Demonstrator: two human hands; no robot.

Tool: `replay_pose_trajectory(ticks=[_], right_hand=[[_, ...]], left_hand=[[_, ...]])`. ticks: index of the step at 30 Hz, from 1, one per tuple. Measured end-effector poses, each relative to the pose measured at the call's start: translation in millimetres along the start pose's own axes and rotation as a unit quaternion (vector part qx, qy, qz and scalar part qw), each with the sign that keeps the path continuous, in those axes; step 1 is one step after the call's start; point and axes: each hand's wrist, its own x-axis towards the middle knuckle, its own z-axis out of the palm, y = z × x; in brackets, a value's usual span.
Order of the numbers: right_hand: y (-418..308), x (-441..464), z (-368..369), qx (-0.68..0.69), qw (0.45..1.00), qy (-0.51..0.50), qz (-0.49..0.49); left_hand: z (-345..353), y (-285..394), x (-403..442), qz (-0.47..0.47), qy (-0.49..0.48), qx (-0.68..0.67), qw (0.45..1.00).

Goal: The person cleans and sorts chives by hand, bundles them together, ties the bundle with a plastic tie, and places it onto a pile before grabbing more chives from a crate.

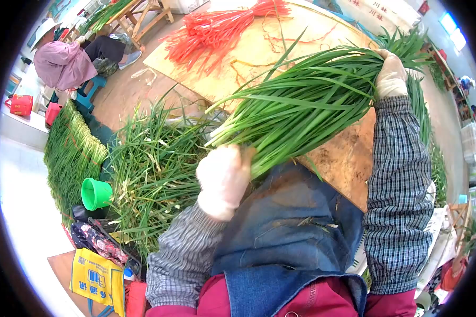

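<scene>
A large bunch of garlic chives (307, 100) stretches between my two hands above my lap and the wooden board. My left hand (225, 179), in a pale glove, is closed at the lower left, by the pale stem ends. At the upper right, my right hand (391, 74), gloved too, is wrapped round the leafy end; some of its fingers are hidden behind the leaves. Red ties (222, 31) lie in a heap on the wooden board (338, 153) beyond the bunch.
A pile of loose leaves (153, 169) lies on my left, beside a green bucket (95, 194) and stacked chives (71, 153). A person (63, 63) sits at the upper left. A yellow bag (97, 277) is at the lower left. More greens (407, 45) lie along the right.
</scene>
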Motion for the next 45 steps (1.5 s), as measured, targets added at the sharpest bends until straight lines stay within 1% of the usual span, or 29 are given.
replay_pose_trajectory(ticks=[1, 3, 4, 5, 6, 7, 8, 9, 10, 11, 13, 14, 15, 16, 19, 21, 24, 27, 28, 30, 31, 32, 35, 36, 37, 39, 40, 43, 45], right_hand=[[2, 8, -2, 0.007, 1.000, -0.009, 0.005], [9, 31, -8, 0.018, 0.999, -0.027, 0.018], [7, 30, -8, 0.027, 0.999, -0.036, 0.022], [10, 38, -11, 0.028, 0.998, -0.043, 0.026], [13, 50, -14, 0.029, 0.998, -0.049, 0.031], [14, 47, -14, 0.027, 0.998, -0.045, 0.032], [14, 44, -13, 0.026, 0.998, -0.041, 0.032], [12, 41, -14, 0.028, 0.998, -0.048, 0.036], [12, 39, -13, 0.030, 0.997, -0.055, 0.039], [12, 37, -12, 0.033, 0.997, -0.063, 0.041], [10, 32, -12, 0.016, 0.998, -0.061, 0.030], [7, 28, -13, 0.011, 0.997, -0.073, 0.029], [4, 24, -11, 0.008, 0.996, -0.087, 0.028], [6, 28, -11, 0.027, 0.995, -0.086, 0.036], [-3, 12, -11, -0.003, 0.998, -0.063, 0.016], [1, 23, -13, 0.007, 0.999, -0.043, 0.016], [4, 33, -21, -0.004, 0.999, -0.042, 0.014], [7, 32, -19, 0.026, 0.999, -0.030, 0.011], [6, 25, -15, 0.043, 0.999, -0.008, 0.000], [1, 20, -17, 0.024, 1.000, -0.005, -0.008], [0, 17, -17, 0.014, 1.000, -0.004, -0.012], [-1, 12, -18, 0.011, 1.000, -0.011, -0.013], [6, 27, -29, 0.008, 0.997, -0.077, 0.002], [4, 18, -31, -0.009, 0.995, -0.103, 0.003], [7, 23, -37, -0.025, 0.989, -0.143, -0.002], [11, 24, -39, -0.026, 0.990, -0.135, 0.042], [11, 16, -39, -0.034, 0.991, -0.128, 0.018], [11, 16, -46, 0.017, 0.987, -0.156, 0.035], [12, 13, -45, 0.014, 0.988, -0.147, 0.046]], left_hand=[[14, -2, 4, -0.009, 0.011, -0.023, 1.000], [18, -17, -1, 0.032, 0.067, -0.178, 0.981], [4, -33, -12, 0.021, 0.030, -0.311, 0.950], [-26, -45, -22, -0.042, -0.017, -0.364, 0.930], [-37, -78, -36, -0.029, -0.006, -0.326, 0.945], [-67, -100, -46, -0.180, -0.086, -0.307, 0.931], [-80, -124, -59, -0.275, -0.069, -0.303, 0.910], [-76, -170, -80, -0.237, -0.040, -0.139, 0.961], [-78, -192, -95, -0.144, -0.015, 0.170, 0.975], [-79, -207, -109, -0.200, -0.136, 0.347, 0.906], [-67, -179, -109, -0.017, 0.067, 0.272, 0.960], [-60, -146, -93, 0.035, 0.084, 0.146, 0.985], [-51, -112, -77, 0.066, 0.095, -0.031, 0.993], [-37, -88, -64, 0.093, 0.107, -0.112, 0.984], [-15, -26, -24, 0.037, -0.037, -0.125, 0.991], [10, -22, -18, 0.048, -0.007, -0.177, 0.983], [10, -26, -23, 0.060, -0.014, -0.237, 0.970], [7, -24, -27, -0.006, -0.042, -0.225, 0.973], [3, -24, -28, -0.046, -0.128, -0.228, 0.964], [8, -23, -34, -0.094, -0.152, -0.306, 0.935], [12, -22, -37, -0.119, -0.164, -0.344, 0.917], [17, -22, -41, -0.179, -0.168, -0.413, 0.877], [4, -20, -47, -0.206, -0.133, -0.489, 0.837], [-6, -18, -46, -0.244, -0.119, -0.542, 0.795], [-7, -24, -48, -0.267, -0.111, -0.555, 0.780], [-19, -39, -49, -0.339, -0.098, -0.616, 0.704], [-22, -46, -51, -0.340, -0.074, -0.636, 0.689], [-46, -90, -66, -0.337, -0.044, -0.493, 0.801], [-54, -131, -83, -0.367, 0.025, -0.435, 0.821]])
